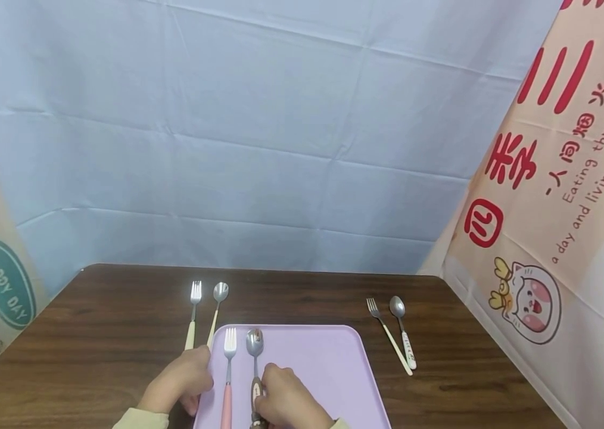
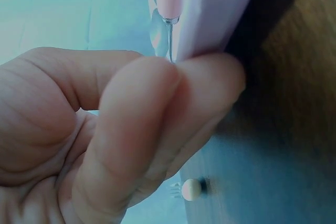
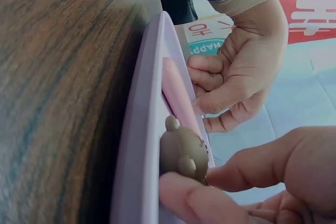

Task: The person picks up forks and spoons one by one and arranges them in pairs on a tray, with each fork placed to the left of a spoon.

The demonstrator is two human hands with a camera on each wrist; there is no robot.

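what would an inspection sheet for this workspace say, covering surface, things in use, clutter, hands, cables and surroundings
Surface: brown wood-grain table.
Job's things: lilac tray bearing a pink-handled fork and a brown-handled spoon.
Clutter: left fork and left spoon by the tray's far left corner; right fork and right spoon right of it.
Grips: right grip pinches the brown-handled spoon; left grip is at the tray's left rim, hold unclear.
Cables: nothing seen.
Surroundings: pale blue cloth behind, printed cloth at right.

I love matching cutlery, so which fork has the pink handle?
The middle fork, on the lilac tray; the left fork and right fork have cream handles.
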